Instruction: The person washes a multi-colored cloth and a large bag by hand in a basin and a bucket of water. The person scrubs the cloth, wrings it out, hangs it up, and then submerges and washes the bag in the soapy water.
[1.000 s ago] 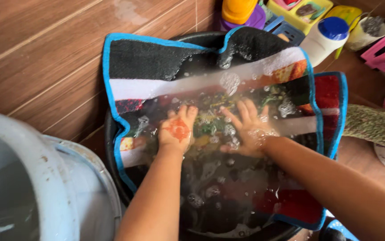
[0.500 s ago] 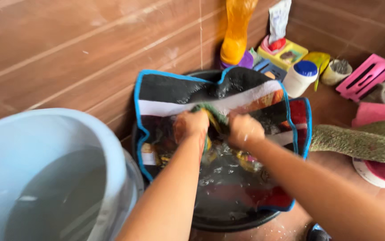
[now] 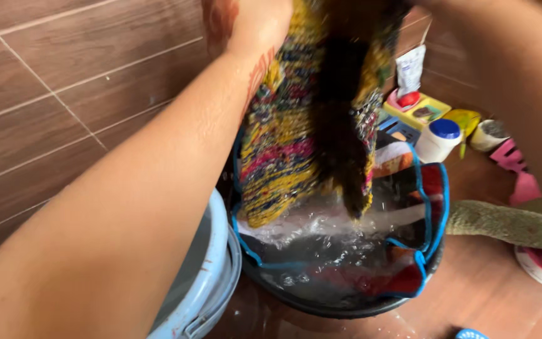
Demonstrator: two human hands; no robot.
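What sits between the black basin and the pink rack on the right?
In the head view, a white jar with a blue lid stands between the black basin and the pink rack, with a small whitish cup just beyond it.

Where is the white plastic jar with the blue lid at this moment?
In the head view, the white plastic jar with the blue lid stands on the floor at the right, just behind the black basin, beside a yellow tray.

Yellow-pink-blue woven cloth [image 3: 283, 144], blue-edged black mat [image 3: 431, 207], pale blue bucket [image 3: 211, 276].
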